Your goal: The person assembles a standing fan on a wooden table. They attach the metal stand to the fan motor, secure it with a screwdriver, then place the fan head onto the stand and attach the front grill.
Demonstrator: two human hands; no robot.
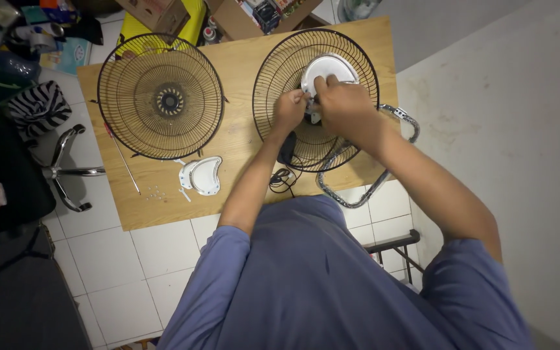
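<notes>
Two black wire fan grilles lie on a wooden table [241, 61]. The left grille [160, 96] lies alone. In the right grille [315, 97] sits a white motor housing [327, 66]. My left hand [290, 109] and my right hand [341, 100] are both closed at the centre of this grille, just below the white housing, fingers pinched on a small part that they hide. A chrome tubular fan stand [364, 188] sticks out under the right grille past the table's edge. A black cord [283, 178] trails by my left forearm.
Two white plastic blade pieces [202, 175], small loose screws [153, 192] and a thin screwdriver [121, 155] lie near the table's front left. A chrome chair base [66, 172] stands left of the table. Boxes and clutter crowd the far edge. White tiled floor lies below.
</notes>
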